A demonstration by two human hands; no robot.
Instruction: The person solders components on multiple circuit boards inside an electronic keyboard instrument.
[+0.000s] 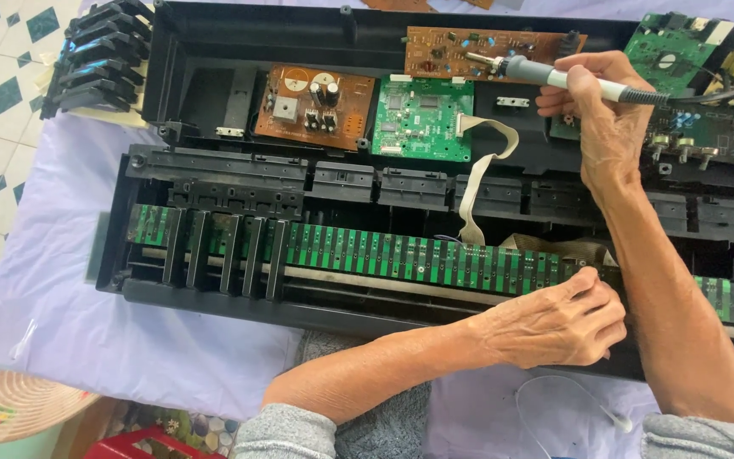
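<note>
An opened black keyboard chassis [214,34] fills the view from nine to three o'clock, lying on a lilac cloth [53,280]. Along its lower half runs a long green contact board [401,255], with a pale ribbon cable [477,183] rising toward twelve. At five o'clock the left hand [558,323] rests on that board, fingers curled together. At one o'clock the right hand [596,115] has its fingers clamped round a soldering iron [545,75], whose tip touches a brown circuit board [469,47].
</note>
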